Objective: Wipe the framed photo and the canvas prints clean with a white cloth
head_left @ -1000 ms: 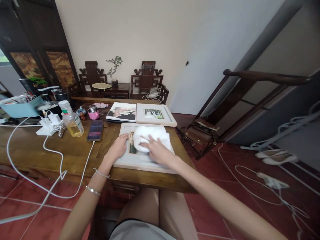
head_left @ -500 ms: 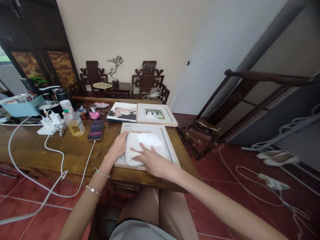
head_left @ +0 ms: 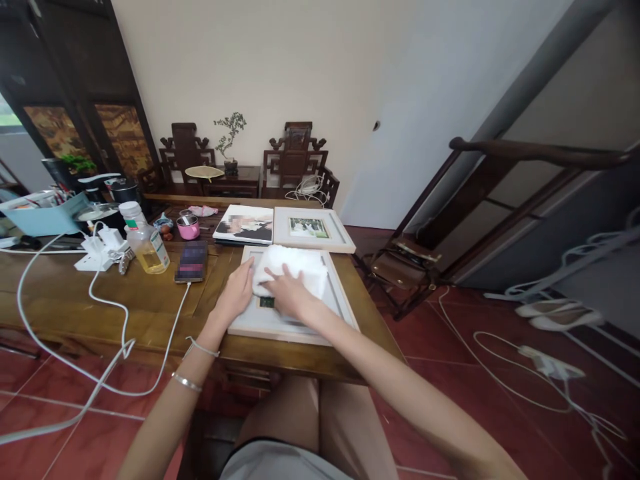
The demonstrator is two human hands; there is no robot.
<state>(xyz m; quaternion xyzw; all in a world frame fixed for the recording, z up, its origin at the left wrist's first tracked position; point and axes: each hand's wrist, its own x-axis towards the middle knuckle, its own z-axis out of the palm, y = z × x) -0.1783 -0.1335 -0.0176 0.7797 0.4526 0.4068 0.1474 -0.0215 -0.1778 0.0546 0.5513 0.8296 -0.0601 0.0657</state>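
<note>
A pale wooden picture frame [head_left: 345, 308] lies flat near the table's front right corner. My left hand [head_left: 237, 288] is closed on its left edge, fingers together along the rim. Over the frame's upper middle rests a fluffy white cloth [head_left: 275, 259]. My right hand [head_left: 293, 293] presses down on this cloth with fingers spread. Below the cloth a dark bit of the framed picture [head_left: 267, 302] shows; the cloth and my right hand hide most of it.
Behind lie a second framed picture [head_left: 343, 230] and a photo album or print [head_left: 235, 230]. To the left are a charging phone [head_left: 191, 261], a bottle of yellow liquid [head_left: 150, 247], a pink cup [head_left: 188, 227] and a power strip [head_left: 95, 259]. White cables [head_left: 125, 327] hang off the front edge.
My right hand and the white cloth have slid away from me, up across the frame, uncovering part of the picture. The left hand stays at the left edge.
</note>
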